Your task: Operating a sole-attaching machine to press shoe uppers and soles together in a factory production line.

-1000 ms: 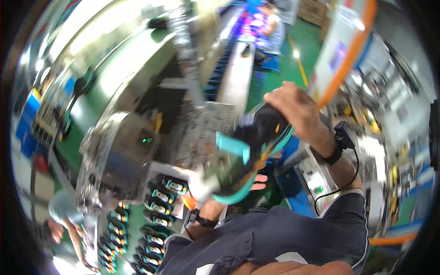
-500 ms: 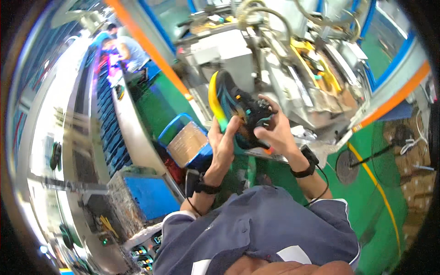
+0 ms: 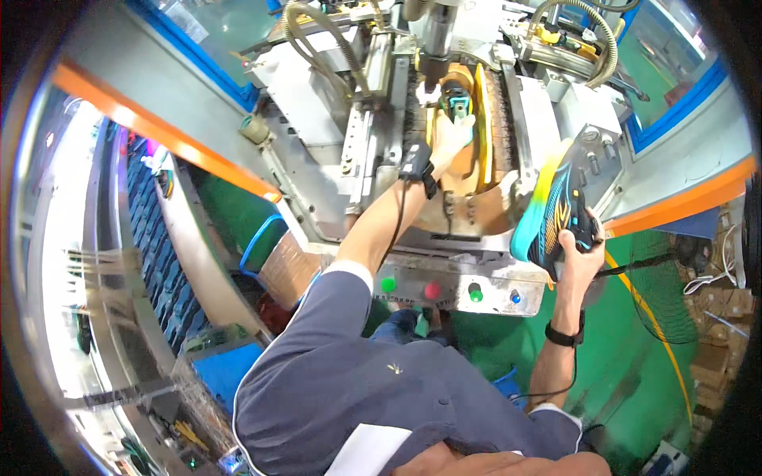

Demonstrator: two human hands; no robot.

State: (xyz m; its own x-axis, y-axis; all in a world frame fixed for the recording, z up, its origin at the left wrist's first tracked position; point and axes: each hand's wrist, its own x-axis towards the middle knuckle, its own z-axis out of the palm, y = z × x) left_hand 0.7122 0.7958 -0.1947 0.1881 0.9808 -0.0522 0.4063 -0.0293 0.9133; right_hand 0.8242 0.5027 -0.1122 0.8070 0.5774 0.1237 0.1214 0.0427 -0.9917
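Left arm stretched forward, the left hand (image 3: 452, 143) is curled around the near end of a turquoise-and-black shoe (image 3: 458, 102) inside a machine. The right hand (image 3: 582, 259), out sideways, grips a yellow-and-turquoise-soled running shoe (image 3: 553, 213).

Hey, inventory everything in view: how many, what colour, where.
Held sports shoe: one, black and teal, yellow-to-teal sole, right hand.
Second sports shoe: one, black and teal, partly hidden, machine bed.
Control panel: one, grey, machine front.
Push buttons: four, two green, one red, one blue, on the panel.
Ribbed hoses: at least two, greyish tan, machine top.
Orange rails: two, left and right.
Conveyor: one, blue slats, far left.
Cardboard boxes: several, brown, right edge.
Floor: one, green, below.
Machine clutter: uncountable.
Shirt: one, dark grey, bottom centre.
Left hand: one, bare, at the second shoe.
Right hand: one, bare, gripping the held shoe.
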